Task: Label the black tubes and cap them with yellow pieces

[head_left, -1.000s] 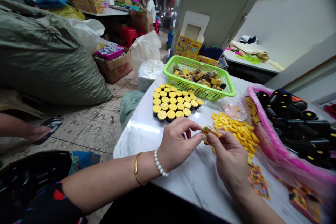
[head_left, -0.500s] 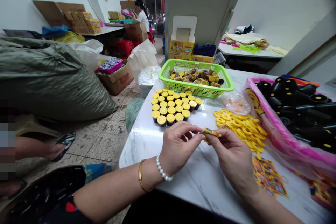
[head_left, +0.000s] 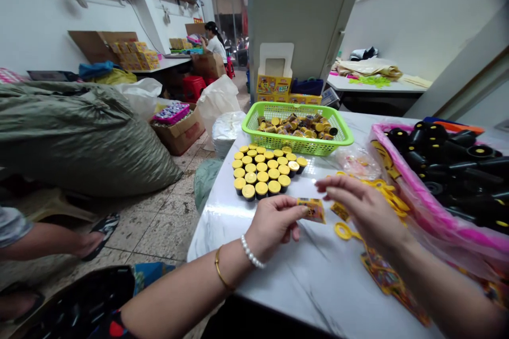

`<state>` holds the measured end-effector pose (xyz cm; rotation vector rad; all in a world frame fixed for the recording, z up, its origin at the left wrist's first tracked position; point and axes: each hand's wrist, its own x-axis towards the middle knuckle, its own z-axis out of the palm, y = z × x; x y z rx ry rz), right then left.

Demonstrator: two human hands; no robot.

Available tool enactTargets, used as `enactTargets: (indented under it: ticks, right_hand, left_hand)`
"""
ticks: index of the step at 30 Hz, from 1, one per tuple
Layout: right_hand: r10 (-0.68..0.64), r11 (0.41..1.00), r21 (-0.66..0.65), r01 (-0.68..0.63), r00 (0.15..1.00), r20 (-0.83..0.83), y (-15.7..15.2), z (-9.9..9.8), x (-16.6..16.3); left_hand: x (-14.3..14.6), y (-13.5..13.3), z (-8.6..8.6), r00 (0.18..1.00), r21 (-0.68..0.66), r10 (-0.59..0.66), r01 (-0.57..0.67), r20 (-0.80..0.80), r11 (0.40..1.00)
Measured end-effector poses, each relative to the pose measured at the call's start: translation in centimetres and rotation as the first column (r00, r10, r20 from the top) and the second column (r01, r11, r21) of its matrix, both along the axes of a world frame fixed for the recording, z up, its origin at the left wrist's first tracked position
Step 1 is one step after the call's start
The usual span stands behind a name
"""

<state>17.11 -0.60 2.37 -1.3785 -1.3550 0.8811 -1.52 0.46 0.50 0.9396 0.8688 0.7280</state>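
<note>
My left hand (head_left: 274,220) pinches a small printed yellow label (head_left: 313,210) between thumb and fingers, above the white marbled table (head_left: 274,275). To its right my right hand (head_left: 363,206) is in the air, fingers stretched out, holding nothing. Beneath it lie another small printed piece (head_left: 340,211) and a yellow plastic ring (head_left: 342,230). A pile of yellow ring-ended pieces (head_left: 384,190) is partly hidden behind that hand. Printed sheets (head_left: 382,273) lie under my right forearm. Several black pots with yellow lids (head_left: 261,176) stand in close rows beyond my left hand.
A green basket (head_left: 298,144) of wrapped pots stands at the table's back. On the right is a pink plastic-lined tray (head_left: 421,190) of black parts. A large sack (head_left: 87,137) fills the floor on the left. A person (head_left: 216,45) sits far back.
My right hand has let go of the small yellow piece and opened, lifting slightly. The label stays in my left hand, its printed face now showing. The view has tilted up a little.
</note>
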Motion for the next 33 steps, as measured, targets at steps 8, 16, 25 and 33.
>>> enactTargets:
  ticks: [8,16,25,33]
  right_hand:
    - [-0.209,0.976,0.127,0.178,0.929,0.304,9.4,-0.8,0.0]
    - [-0.054,0.995,-0.091,0.029,0.958,-0.283,2.0,0.4,2.8]
    - [0.092,0.966,-0.180,-0.183,0.901,-0.423,-1.7,-0.2,0.6]
    - [0.013,1.000,-0.018,-0.015,0.993,-0.119,-2.8,-0.6,-0.3]
  left_hand:
    - [-0.1,1.1,-0.2,0.977,-0.269,-0.002,0.060,0.211,0.961]
    - [-0.1,1.5,0.4,0.958,-0.393,0.028,0.090,0.286,0.915]
    - [0.3,1.5,0.0,0.955,-0.401,0.051,0.073,0.291,0.913]
    - [0.3,1.6,-0.1,0.951,-0.422,0.055,0.082,0.304,0.903]
